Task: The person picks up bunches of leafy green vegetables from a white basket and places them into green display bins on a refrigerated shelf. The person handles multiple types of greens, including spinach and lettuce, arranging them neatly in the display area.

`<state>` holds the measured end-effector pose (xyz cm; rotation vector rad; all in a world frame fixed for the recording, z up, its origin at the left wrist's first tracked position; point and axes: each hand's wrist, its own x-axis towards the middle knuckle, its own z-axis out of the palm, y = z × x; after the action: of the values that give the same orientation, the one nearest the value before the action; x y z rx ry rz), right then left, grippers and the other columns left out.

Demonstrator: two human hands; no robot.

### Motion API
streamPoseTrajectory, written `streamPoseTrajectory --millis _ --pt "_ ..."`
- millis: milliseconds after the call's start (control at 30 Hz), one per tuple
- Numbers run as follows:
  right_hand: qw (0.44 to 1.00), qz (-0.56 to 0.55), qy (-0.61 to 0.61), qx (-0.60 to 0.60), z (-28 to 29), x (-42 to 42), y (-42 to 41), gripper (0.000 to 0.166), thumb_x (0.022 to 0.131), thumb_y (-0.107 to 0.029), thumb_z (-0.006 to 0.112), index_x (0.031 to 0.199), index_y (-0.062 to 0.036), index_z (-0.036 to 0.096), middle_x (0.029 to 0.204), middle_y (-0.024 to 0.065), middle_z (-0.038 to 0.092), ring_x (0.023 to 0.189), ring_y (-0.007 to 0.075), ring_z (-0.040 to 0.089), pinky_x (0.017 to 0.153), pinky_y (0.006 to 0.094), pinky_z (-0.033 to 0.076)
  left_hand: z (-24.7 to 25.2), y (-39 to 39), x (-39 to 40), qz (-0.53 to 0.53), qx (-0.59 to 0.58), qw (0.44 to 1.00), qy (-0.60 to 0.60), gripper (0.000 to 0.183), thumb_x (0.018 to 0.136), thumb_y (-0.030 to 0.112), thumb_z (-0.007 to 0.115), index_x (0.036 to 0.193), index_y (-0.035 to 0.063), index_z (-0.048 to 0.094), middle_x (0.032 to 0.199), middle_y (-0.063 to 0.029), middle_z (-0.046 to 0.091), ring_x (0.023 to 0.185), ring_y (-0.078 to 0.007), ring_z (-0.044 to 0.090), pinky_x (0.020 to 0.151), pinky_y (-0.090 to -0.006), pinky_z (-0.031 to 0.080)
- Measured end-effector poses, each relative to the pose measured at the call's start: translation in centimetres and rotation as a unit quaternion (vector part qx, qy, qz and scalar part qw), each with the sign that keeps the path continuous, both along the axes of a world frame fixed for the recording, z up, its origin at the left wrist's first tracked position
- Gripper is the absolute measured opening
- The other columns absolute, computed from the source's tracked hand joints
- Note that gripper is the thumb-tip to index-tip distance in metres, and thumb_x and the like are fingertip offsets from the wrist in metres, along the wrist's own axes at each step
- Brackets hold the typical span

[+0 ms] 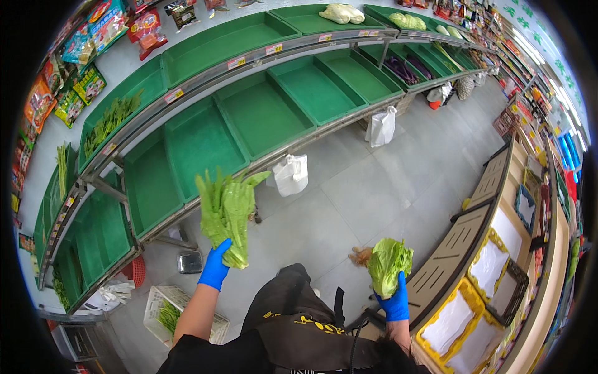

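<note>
My left hand (216, 266), in a blue glove, grips a bunch of long-leaved green lettuce (229, 215) by its base. The leaves point up and away from me, in front of the lower shelf's edge. On the other side, my right hand (396, 301), also blue-gloved, holds a smaller head of curly green lettuce (390, 265) from below, over the floor beside the right-hand display stand. Both lettuces hang in the air, well apart. Part of the right palm is hidden behind leaves.
Green trays (266, 112) line a two-level shelf, some with eggplants (401, 70), napa cabbage (341, 14) or leafy greens (112, 119). White bags (290, 174) hang from its edge. A white crate (156, 299) with greens stands lower left; yellow-rimmed crates (476, 299) sit on the right stand.
</note>
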<state>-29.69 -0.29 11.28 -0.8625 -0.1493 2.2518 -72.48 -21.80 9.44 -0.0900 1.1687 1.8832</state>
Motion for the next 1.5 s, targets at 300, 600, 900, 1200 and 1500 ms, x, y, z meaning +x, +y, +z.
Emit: streamPoseTrajectory --millis 300,600,900,1200,1500 --pt "0.995 -0.008 0.077 -0.061 0.2 -11.7 19.5 0.055 0.083 -0.041 0.052 0.125 -0.0065 0.041 0.123 0.0122 0.047 0.111 0.0297 0.046 0.093 0.0454 0.037 -0.6 15.0 -7.8 0.101 0.040 0.994 0.014 0.047 0.082 0.011 0.057 0.125 0.0071 0.039 0.122 -0.0086 0.047 0.110 -0.0247 0.047 0.093 -0.0398 0.039" --pt "0.999 -0.024 0.040 -0.006 2.0 -13.4 33.7 0.052 0.082 -0.041 0.053 0.123 -0.0114 0.043 0.121 0.0095 0.049 0.108 0.0265 0.048 0.090 0.0409 0.040 2.0 39.4 -11.4 0.007 0.072 0.997 0.018 0.049 0.080 0.011 0.058 0.125 0.0048 0.039 0.119 -0.0101 0.049 0.108 -0.0259 0.049 0.092 -0.0398 0.040" --pt "0.999 -0.016 0.033 -0.020 -1.6 -11.0 52.4 0.051 0.082 -0.041 0.053 0.122 -0.0122 0.044 0.122 0.0089 0.049 0.108 0.0263 0.048 0.090 0.0401 0.039 0.8 60.7 -7.8 0.016 0.144 0.989 -0.022 0.050 0.080 0.011 0.059 0.125 0.0056 0.039 0.122 -0.0095 0.047 0.110 -0.0259 0.046 0.094 -0.0406 0.039" --pt "0.992 0.122 0.000 -0.027 0.0 -11.9 72.9 0.052 0.083 -0.042 0.051 0.125 -0.0116 0.042 0.124 0.0089 0.047 0.109 0.0268 0.047 0.091 0.0427 0.038 2.4 71.2 -5.0 0.098 0.086 0.991 -0.043 0.050 0.080 0.011 0.059 0.125 0.0071 0.039 0.121 -0.0096 0.047 0.110 -0.0252 0.046 0.094 -0.0403 0.038" --pt "0.942 0.332 0.035 -0.042 -3.2 -24.8 80.1 0.051 0.085 -0.040 0.049 0.126 -0.0122 0.040 0.127 0.0085 0.044 0.113 0.0267 0.045 0.091 0.0425 0.038 2.8 62.7 0.5 0.321 -0.045 0.945 -0.028 0.052 0.077 0.013 0.063 0.124 0.0056 0.040 0.115 -0.0087 0.051 0.105 -0.0232 0.050 0.090 -0.0374 0.041"
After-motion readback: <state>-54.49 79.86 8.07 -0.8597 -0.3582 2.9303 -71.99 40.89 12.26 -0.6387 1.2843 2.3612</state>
